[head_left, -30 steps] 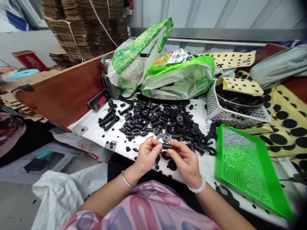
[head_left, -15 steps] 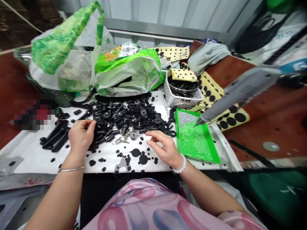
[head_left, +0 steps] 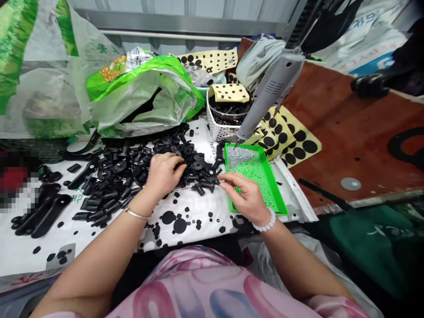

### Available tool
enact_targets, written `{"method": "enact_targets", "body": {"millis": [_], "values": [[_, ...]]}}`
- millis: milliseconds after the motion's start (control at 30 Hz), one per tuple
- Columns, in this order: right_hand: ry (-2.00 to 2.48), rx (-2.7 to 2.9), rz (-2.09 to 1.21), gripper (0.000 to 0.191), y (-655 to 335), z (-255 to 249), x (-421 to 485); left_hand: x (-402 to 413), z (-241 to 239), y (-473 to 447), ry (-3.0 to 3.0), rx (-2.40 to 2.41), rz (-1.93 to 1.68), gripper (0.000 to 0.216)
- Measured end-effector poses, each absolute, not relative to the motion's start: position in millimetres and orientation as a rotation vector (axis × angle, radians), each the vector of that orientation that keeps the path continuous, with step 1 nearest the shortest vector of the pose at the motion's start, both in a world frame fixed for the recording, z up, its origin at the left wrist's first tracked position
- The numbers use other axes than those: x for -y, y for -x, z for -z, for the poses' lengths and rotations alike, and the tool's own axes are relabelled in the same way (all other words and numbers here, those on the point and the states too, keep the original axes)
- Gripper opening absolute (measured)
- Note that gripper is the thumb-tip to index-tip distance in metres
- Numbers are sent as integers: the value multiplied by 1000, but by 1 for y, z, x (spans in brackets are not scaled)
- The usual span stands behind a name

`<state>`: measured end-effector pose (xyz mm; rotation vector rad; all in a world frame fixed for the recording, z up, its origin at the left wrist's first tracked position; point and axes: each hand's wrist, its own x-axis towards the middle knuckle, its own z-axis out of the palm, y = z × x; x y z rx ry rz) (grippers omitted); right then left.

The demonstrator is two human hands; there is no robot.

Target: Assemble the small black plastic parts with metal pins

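Observation:
My left hand (head_left: 165, 174) reaches into a heap of small black plastic parts (head_left: 115, 176), its fingers curled and thumb bent inward. Whatever sits between those fingertips is hidden. To the right, my right hand (head_left: 245, 194) is just in front of the green tray (head_left: 277, 190), covering part of its near left side. Its thumb and forefinger come together in a pinch beside some black parts (head_left: 205, 184); anything between them is too small to name. Silvery small screws (head_left: 243, 157) lie in the tray's far end. Over them hangs a grey electric screwdriver (head_left: 270, 90), its bit pointing down.
Long black handle-like pieces (head_left: 49, 212) lie at the left. A white basket (head_left: 220, 130) holding black parts stands behind the tray, near sheets of black round stickers (head_left: 301, 145). Plastic bags (head_left: 142, 106) crowd the back. Black dots (head_left: 180, 225) mark the white table cover.
The view has shifted right. My left hand has moved rightward from the heap's left side to its right part. My right hand is now nearer the tray, its fingertips closer together. The screwdriver appears more upright.

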<state>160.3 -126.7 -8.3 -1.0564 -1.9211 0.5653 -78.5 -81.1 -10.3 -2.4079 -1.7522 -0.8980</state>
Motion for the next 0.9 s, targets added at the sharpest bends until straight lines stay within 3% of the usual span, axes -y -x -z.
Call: {"method": "enact_targets", "body": {"millis": [267,467,900], "values": [[1141,2154,-427,21,-173,6,105,42,6,57,2499,1775,560,24],[1469,2622,-54,26,-139,-5,45,9,0,41,2487,1822,330,26],[1518,2847,60,20,-110,15,-20,52,-17,102,2296,2048,394,24]]}}
